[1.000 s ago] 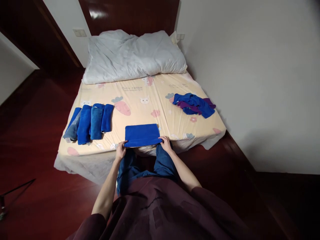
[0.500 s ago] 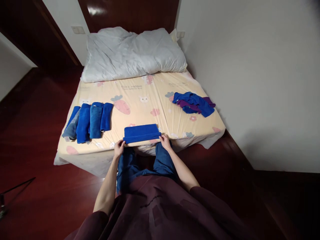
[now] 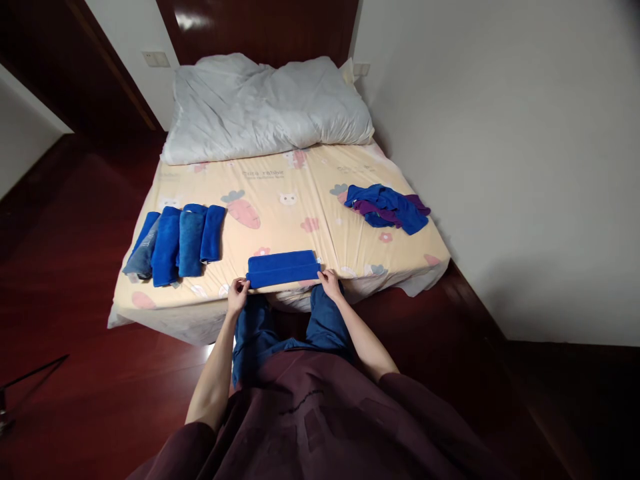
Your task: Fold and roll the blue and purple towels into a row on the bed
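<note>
A blue towel (image 3: 283, 268), folded into a flat oblong with a crease along its length, lies at the bed's front edge. My left hand (image 3: 237, 293) pinches its near left corner. At the near right corner, my right hand (image 3: 329, 284) has its fingers closed on the towel's edge. A small pale tag shows on the towel's right end. To the left lie several rolled blue towels (image 3: 167, 247) side by side, one of them greyer with lettering. A loose heap of blue and purple cloths (image 3: 387, 208) rests on the right of the bed.
The bed (image 3: 273, 200) has a yellow sheet printed with carrots and rabbits. A bunched pale quilt (image 3: 270, 110) lies against the dark headboard (image 3: 265, 30). A white wall (image 3: 525, 167) runs along the right. A thin black rod (image 3: 37, 372) stands out over the floor at lower left.
The towel's near strip has been folded a little further and now lies flatter against the rest. Both hands keep their places at the two near corners.
</note>
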Demonstrator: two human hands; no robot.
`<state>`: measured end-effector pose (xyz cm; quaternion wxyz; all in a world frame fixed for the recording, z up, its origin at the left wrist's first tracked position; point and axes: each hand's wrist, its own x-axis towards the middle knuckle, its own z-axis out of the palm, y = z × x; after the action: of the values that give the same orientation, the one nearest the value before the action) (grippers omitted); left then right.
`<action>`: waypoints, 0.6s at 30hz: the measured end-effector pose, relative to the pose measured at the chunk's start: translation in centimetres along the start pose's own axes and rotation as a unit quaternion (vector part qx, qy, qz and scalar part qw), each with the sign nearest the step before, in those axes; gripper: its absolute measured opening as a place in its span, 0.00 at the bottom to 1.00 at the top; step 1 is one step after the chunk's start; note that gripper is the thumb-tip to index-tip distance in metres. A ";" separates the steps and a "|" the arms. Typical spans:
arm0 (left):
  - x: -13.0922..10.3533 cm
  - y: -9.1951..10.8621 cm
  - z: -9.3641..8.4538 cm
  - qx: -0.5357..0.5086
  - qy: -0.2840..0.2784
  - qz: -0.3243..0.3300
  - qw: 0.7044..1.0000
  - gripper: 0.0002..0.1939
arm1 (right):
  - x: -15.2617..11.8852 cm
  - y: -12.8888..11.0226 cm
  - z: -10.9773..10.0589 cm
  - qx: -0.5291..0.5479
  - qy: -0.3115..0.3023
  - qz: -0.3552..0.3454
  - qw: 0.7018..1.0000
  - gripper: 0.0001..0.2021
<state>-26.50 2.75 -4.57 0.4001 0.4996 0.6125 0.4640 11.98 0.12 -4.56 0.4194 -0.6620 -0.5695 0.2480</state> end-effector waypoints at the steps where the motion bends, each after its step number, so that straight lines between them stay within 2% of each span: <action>1: 0.0 0.1 0.0 -0.004 0.004 -0.001 1.000 0.25 | 0.0 0.0 0.0 0.003 0.002 0.001 1.000 0.25; 8: -0.2 0.6 0.1 0.000 0.020 -0.001 1.000 0.20 | 0.2 0.0 0.0 -0.001 -0.004 0.012 1.000 0.24; 18: -0.3 1.0 0.3 0.017 0.022 0.000 1.000 0.18 | 0.3 -0.1 0.1 -0.002 0.005 0.014 1.000 0.22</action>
<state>-25.95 2.61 -3.69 0.3781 0.4962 0.6285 0.4647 11.90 0.45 -4.44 0.4172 -0.6719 -0.5585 0.2499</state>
